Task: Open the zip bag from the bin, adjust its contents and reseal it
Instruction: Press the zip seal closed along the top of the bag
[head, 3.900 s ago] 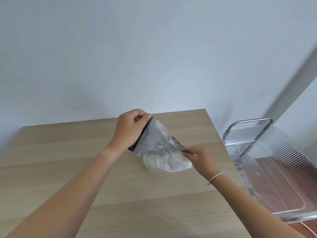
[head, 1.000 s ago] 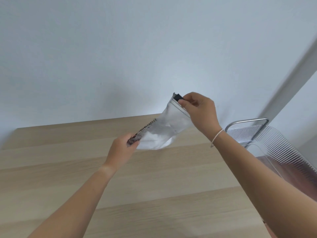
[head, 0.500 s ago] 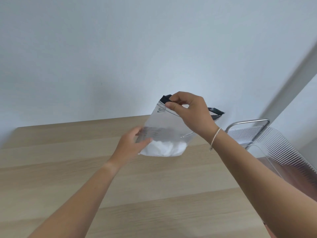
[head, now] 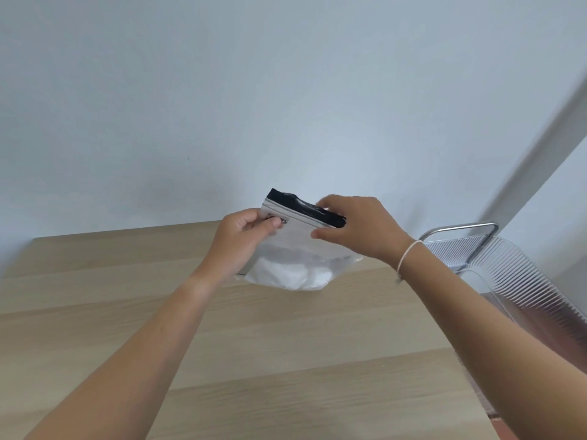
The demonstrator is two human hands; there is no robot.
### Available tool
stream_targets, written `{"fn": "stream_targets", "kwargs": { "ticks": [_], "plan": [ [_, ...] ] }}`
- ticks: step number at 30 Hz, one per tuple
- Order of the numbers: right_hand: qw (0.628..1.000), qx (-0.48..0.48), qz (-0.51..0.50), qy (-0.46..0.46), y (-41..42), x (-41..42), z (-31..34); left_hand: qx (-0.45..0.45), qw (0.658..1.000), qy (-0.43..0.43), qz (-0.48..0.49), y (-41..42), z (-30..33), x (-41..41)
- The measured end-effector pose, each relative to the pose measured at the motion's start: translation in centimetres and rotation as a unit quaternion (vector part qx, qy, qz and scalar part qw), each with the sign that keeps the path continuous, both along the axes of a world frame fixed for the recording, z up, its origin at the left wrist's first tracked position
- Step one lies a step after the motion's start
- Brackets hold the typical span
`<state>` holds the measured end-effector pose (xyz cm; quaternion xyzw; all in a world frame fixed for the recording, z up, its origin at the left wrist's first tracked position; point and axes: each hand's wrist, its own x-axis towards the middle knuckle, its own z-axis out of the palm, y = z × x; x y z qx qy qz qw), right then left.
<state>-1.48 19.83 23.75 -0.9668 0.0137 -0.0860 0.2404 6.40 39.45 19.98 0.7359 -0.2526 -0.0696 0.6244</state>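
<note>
A clear zip bag (head: 295, 249) with a black strip along its top is held upright just above the far part of the wooden table (head: 222, 344). White soft stuff (head: 286, 276) fills its bottom. My left hand (head: 244, 239) pinches the bag's upper left corner below the zip. My right hand (head: 359, 227) grips the top edge at the right end, fingers over the black strip and thumb on the near face. I cannot tell whether the zip is sealed.
A clear ribbed plastic bin (head: 514, 281) with a metal handle (head: 463, 228) stands at the right, beside the table's right edge. A plain pale wall rises behind the table.
The bag has turned upright and come a little lower. My left hand moved up from the bag's lower left to its top left corner. My right hand slid to the right end of the top edge.
</note>
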Motion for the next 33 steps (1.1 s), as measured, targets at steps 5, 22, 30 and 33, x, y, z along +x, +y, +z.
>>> {"fn": "stream_targets", "kwargs": {
  "ticks": [5, 22, 30, 33],
  "plan": [
    [0.999, -0.026, -0.016, 0.037, -1.9, -0.2, -1.2, -0.003, 0.999, 0.012, 0.034, 2.1, 0.1, 1.4],
    [0.891, 0.44, -0.058, -0.094, -4.9, -2.0, -1.9, 0.052, 0.992, 0.115, -0.012, 5.0, 0.0, 2.4],
    [0.872, 0.478, -0.049, -0.097, -2.1, -1.0, -1.1, 0.253, 0.964, -0.005, -0.082, 2.7, 2.7, 1.7],
    [0.883, 0.461, -0.023, -0.084, -0.6, -0.8, -1.0, 0.285, 0.95, -0.034, -0.12, 0.5, 3.1, 0.4]
  ]
}}
